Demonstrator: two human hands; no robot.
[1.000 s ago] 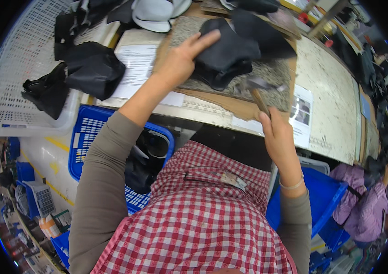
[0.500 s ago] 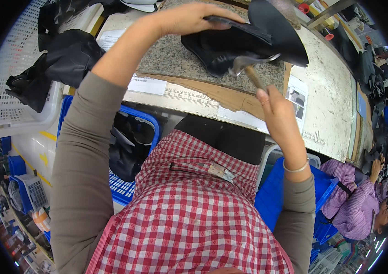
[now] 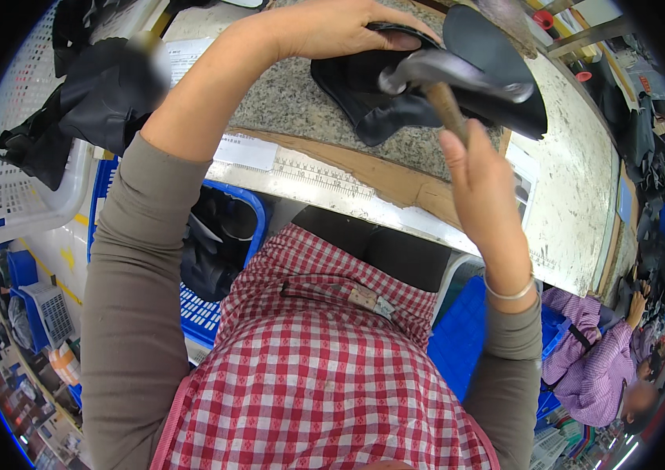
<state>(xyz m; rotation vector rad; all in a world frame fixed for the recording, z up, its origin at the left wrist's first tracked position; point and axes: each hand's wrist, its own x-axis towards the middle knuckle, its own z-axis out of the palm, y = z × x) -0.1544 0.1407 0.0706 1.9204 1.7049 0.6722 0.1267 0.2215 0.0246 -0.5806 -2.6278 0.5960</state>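
A black leather piece, looking like a boot upper, lies folded on a speckled stone slab. My left hand is closed on its far edge, thumb on the near side and fingers over the top. My right hand grips the wooden handle of a hammer. Its metal head, blurred by motion, hangs over the leather, just right of my left thumb, and hides part of it. Whether the head touches the leather, I cannot tell.
Beneath the slab lies a brown board on a white worktable with ruler markings. A white basket with black leather pieces stands at left. Blue crates flank my lap. At right sits a co-worker in a purple checked top.
The hammer has swung up and away from the stone, its head now over the leather near my left hand. The leather's flap has shifted slightly right. My left hand keeps its hold.
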